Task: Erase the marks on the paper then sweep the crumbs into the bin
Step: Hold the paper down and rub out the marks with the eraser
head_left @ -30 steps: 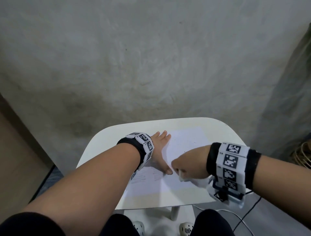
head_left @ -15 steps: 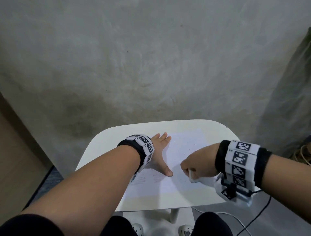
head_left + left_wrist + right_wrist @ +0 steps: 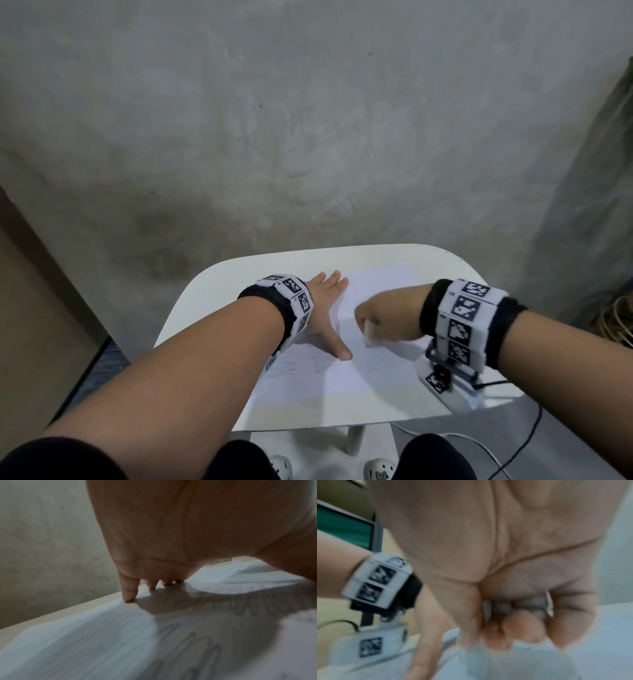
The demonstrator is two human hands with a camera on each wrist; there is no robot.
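Table (image 3: 212,291) fills the lower centre of the head view, and your paper (image 3: 370,377) lies flat on it: thin, light, quick to crease, so pin it near the marks. Your left hand (image 3: 325,308) presses it, fingers straight. Your right hand (image 3: 383,318) curls round a small white eraser (image 3: 368,334). Cable (image 3: 527,435) trails lower right; no bin shows.
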